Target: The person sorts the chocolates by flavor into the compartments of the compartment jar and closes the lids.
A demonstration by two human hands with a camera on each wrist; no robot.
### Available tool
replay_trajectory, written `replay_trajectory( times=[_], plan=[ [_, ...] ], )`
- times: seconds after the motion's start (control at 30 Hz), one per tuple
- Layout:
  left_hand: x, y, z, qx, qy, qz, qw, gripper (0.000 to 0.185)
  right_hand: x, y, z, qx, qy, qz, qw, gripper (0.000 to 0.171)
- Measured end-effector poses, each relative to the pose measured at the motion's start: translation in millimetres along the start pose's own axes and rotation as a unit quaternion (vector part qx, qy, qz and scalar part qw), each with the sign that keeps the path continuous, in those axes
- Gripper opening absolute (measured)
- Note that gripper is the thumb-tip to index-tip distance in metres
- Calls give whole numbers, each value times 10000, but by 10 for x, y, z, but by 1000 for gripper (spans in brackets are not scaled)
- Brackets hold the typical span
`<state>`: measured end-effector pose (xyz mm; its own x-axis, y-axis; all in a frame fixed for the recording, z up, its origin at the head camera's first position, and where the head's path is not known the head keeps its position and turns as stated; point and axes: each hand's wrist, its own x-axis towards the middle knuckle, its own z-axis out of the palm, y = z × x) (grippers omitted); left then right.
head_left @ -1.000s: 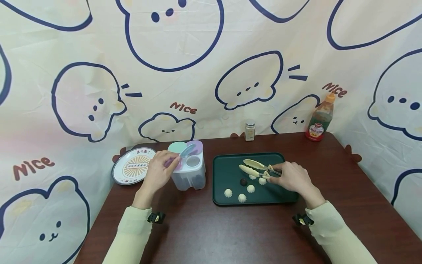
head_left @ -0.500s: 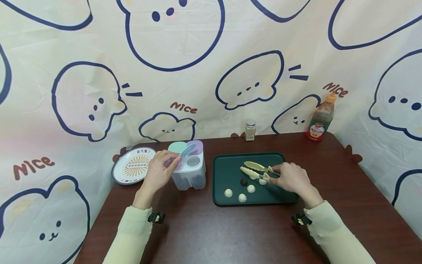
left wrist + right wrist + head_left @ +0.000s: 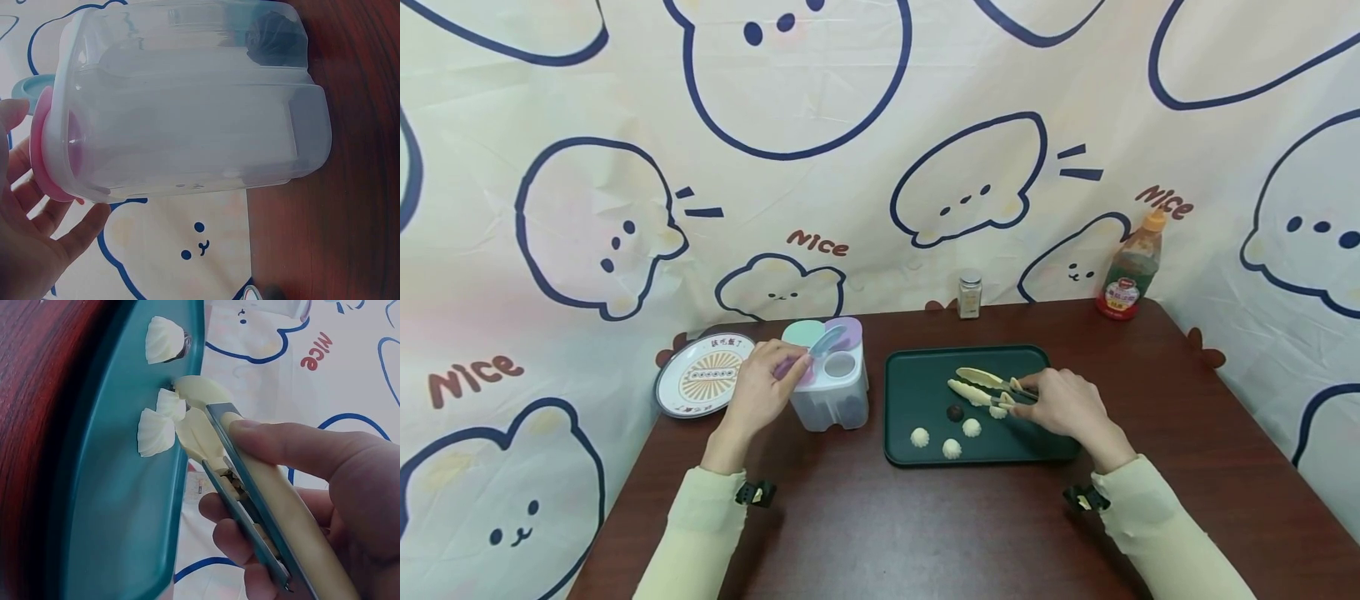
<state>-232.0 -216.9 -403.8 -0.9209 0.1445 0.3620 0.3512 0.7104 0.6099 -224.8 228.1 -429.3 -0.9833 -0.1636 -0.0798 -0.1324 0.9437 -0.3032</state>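
Observation:
My left hand [image 3: 763, 387] pinches a raised blue lid [image 3: 827, 340] on a translucent container [image 3: 831, 410]; its fingers reach past the pink lid [image 3: 42, 147]. Beside the blue lid, one round opening [image 3: 838, 365] is uncovered. A dark lump [image 3: 275, 37] shows through the container wall. In my right hand [image 3: 1067, 404] I hold cream-tipped tongs [image 3: 967, 391] over the dark green tray [image 3: 913, 375], their tips apart. Small white ridged buns [image 3: 156, 433] lie close to the tips, one partly hidden. A dark bun [image 3: 955, 413] and more white buns [image 3: 972, 427] sit nearby.
A patterned plate [image 3: 703, 377] leans left of the container. At the back edge of the brown table [image 3: 880, 533] stand a small spice jar [image 3: 969, 296] and a sauce bottle [image 3: 1129, 271]. Printed cloth [image 3: 880, 208] hangs behind and at both sides.
The tongs have shifted slightly right and down, covering more of the white buns beneath them. My left hand and the blue lid have stayed in place.

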Motion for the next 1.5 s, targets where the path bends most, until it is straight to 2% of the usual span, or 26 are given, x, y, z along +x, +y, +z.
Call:
replay_trajectory(
  times=[0.33,0.8,1.17,1.5],
  plan=[
    [-5,20,-9,-21,-8,0,10000,36,-12,-16,-6,86,19,-45,10000,55],
    [0,10,-12,-49,15,7,10000,36,1,-43,-33,820,208,-359,9958,52],
    [-5,-6,-5,-18,13,7,10000,37,-37,-226,-145,1228,315,-672,9897,51],
    [-6,-6,3,-28,30,17,10000,36,-59,-411,-221,1494,358,-728,9854,55]
  ],
)
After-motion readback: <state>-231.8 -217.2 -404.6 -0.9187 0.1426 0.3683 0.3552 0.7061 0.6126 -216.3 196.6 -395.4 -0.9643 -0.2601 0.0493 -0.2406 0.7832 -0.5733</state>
